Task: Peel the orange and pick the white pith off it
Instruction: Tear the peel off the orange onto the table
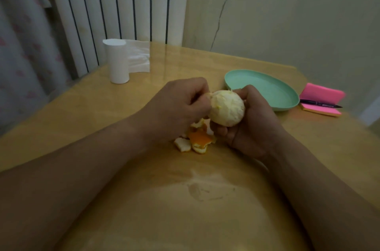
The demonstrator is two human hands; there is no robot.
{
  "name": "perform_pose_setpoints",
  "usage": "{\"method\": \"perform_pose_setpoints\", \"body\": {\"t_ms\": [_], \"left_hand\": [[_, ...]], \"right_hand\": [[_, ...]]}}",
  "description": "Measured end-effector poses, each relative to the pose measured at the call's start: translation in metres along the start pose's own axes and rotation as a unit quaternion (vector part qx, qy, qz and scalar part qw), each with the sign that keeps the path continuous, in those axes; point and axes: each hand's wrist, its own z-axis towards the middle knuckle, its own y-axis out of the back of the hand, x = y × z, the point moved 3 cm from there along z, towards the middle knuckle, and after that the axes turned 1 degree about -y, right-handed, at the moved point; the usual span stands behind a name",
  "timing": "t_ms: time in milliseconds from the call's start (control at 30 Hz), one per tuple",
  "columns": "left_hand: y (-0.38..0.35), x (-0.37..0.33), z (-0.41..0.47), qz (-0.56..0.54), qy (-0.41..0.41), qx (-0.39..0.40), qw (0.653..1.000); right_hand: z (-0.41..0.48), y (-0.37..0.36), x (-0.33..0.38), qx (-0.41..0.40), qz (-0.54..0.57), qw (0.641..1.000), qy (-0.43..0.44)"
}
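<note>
The orange (227,108) is held above the table (144,209), just in front of the middle of the view, between both hands. Its orange rind is already off and it is covered in pale, whitish pith (208,95). The fruit is nearly round, so hardly any long axis can be made out. A small raised nub on its upper left side is pointed towards the left hand (174,106).

The orange is cupped from the right and from below by the right hand (253,125). The fingers (221,130) are curled under it and the thumb is laid over its top right edge. The left hand is closed into a loose fist beside the fruit. Its fingertips are pinched together on the pale strip of pith at the nub, in contact with the orange.

Several peel pieces (198,139) are scattered on the table directly beneath the hands, some with the orange side up and some with the white side up.

Behind the right hand a shallow mint-green plate (265,88) is set on the table. To its right a pink sticky-note pad (321,94) is seen with a dark pen (319,104) laid across it. At the far left of the table a white paper roll (118,61) is stood upright, with a loose sheet (139,57) trailing to its right.
</note>
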Motion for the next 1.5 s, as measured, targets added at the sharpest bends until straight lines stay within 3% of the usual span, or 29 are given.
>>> {"method": "perform_pose_setpoints", "body": {"t_ms": [133, 333, 433, 800, 933, 1267, 1500], "left_hand": [[0.007, 0.0, 0.001, -0.121, 0.064, -0.006, 0.991], [0.007, 0.007, 0.0, 0.06, 0.05, 0.095, 0.992], [0.007, 0.008, 0.001, 0.102, 0.046, 0.108, 0.988], [0.012, 0.009, 0.006, -0.03, 0.141, 0.115, 0.983], [0.013, 0.009, 0.006, -0.002, 0.174, 0.139, 0.975], [0.006, 0.008, 0.004, -0.011, 0.136, 0.12, 0.983], [0.01, 0.007, 0.005, -0.015, 0.1, 0.117, 0.988]], "right_hand": [[-0.006, 0.0, 0.006, 0.016, 0.035, 0.999, 0.008], [-0.004, 0.01, 0.008, -0.013, -0.02, 0.998, 0.05], [-0.004, 0.013, 0.008, -0.019, -0.064, 0.996, 0.066], [-0.003, 0.01, 0.014, -0.013, -0.097, 0.985, 0.141], [-0.003, 0.008, 0.012, -0.023, -0.126, 0.977, 0.168], [-0.004, 0.006, 0.013, -0.025, -0.118, 0.974, 0.191], [-0.003, 0.006, 0.012, -0.005, -0.085, 0.985, 0.152]]}}
